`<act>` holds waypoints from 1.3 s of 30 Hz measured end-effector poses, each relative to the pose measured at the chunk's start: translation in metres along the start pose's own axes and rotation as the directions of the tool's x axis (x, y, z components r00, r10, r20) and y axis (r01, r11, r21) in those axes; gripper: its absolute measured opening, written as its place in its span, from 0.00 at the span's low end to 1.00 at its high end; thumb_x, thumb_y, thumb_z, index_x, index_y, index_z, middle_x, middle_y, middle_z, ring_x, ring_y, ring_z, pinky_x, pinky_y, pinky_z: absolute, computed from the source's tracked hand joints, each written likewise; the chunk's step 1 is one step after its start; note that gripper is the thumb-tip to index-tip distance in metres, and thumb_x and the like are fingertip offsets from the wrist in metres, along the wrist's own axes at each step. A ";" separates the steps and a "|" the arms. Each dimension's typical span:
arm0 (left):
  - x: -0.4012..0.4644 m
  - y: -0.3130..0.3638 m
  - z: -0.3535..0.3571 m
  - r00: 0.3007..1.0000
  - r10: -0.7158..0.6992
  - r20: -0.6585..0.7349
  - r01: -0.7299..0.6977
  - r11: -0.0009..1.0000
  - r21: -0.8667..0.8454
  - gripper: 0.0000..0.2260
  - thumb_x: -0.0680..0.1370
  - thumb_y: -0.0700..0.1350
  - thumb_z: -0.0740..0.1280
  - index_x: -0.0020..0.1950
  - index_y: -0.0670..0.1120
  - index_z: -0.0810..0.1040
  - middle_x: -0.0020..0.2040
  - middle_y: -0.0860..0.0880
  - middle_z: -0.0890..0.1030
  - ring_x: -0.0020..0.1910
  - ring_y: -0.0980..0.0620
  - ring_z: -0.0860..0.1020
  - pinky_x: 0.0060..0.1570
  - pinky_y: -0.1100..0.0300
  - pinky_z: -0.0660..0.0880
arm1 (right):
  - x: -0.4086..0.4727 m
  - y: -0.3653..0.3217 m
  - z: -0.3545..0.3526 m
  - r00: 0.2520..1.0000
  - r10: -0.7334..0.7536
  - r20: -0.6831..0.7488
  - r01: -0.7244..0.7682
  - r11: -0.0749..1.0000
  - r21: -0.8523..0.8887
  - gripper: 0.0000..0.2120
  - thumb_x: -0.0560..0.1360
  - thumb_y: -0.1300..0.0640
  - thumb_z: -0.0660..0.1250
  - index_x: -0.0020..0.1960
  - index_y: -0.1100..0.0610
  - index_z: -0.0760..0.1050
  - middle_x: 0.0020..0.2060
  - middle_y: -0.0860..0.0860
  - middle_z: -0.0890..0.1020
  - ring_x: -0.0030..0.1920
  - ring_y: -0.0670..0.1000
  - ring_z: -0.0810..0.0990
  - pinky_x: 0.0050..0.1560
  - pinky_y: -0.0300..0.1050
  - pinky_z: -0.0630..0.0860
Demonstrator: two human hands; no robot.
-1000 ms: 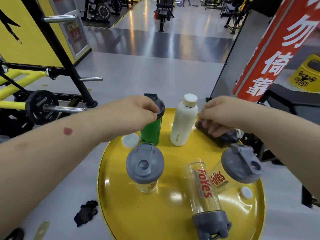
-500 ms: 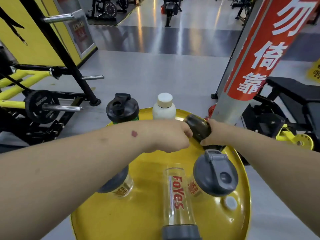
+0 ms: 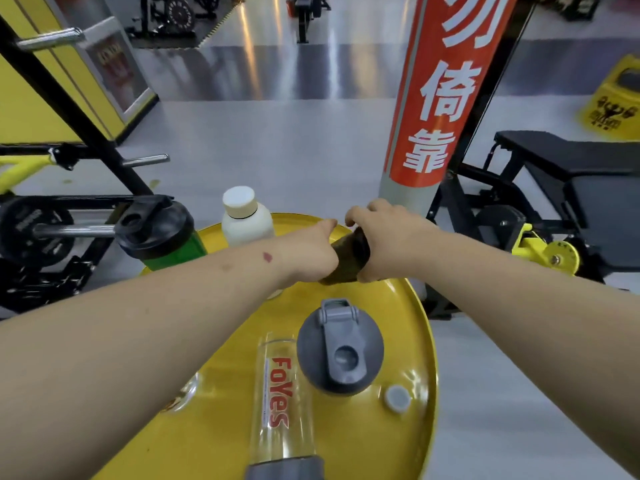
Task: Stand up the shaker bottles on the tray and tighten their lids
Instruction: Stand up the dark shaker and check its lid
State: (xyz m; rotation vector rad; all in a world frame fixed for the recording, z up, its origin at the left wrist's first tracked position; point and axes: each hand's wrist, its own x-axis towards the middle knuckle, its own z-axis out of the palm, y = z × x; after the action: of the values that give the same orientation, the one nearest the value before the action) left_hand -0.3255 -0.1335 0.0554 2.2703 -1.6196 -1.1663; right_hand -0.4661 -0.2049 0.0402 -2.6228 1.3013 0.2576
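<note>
**Both hands closed on a dark bottle at the far side of the tray**

Nearest the camera, on the round yellow metal tray (image 3: pixel 408 455), a clear plastic shaker bottle with red "FoYes" lettering (image 3: pixel 278 396) lies on its side, its grey lid at the bottom edge of the view, well short of both hands. Just right of it stands a clear shaker bottle under a grey flip-top lid (image 3: pixel 341 351), upright, directly below the two hands. A small round grey-white cap (image 3: pixel 396 398) lies loose on the tray to its right, under the right forearm. Another clear bottle (image 3: pixel 180 396) shows only as a sliver beneath the left forearm; how it stands cannot be told.

Farther out, the left hand (image 3: pixel 308 254) is curled shut around the body of a dark brown translucent shaker bottle (image 3: pixel 344 259), which is tilted and lifted at the tray's far part. The right hand (image 3: pixel 384 237) is wrapped closed over that bottle's black lid end, its fingers (image 3: pixel 356 216) folded over the top. The two hands nearly touch, with the bottle between them.

Left of the left hand, a white bottle with a cream cap (image 3: pixel 244 220) stands upright, and farther left a green shaker bottle with a black flip lid (image 3: pixel 159 230) is also upright at the tray's edge.

Beyond the right hand rises a grey pillar wrapped in a red banner with white characters (image 3: pixel 440 98).
</note>
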 end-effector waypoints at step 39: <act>-0.041 -0.025 -0.004 0.981 -0.178 0.081 0.194 0.827 -0.528 0.19 0.80 0.39 0.66 0.72 0.45 0.72 0.67 0.41 0.77 0.60 0.42 0.81 0.61 0.48 0.80 | -0.035 0.009 0.004 0.946 0.315 0.083 -0.295 0.722 0.626 0.22 0.76 0.54 0.67 0.68 0.58 0.73 0.54 0.55 0.81 0.56 0.58 0.82 0.49 0.50 0.79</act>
State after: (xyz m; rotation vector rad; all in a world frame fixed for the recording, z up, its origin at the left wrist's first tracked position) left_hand -0.3098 -0.0895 0.0668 2.0652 -0.9188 -1.4737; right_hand -0.4939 -0.1826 0.0442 -1.8440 1.5015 -0.1607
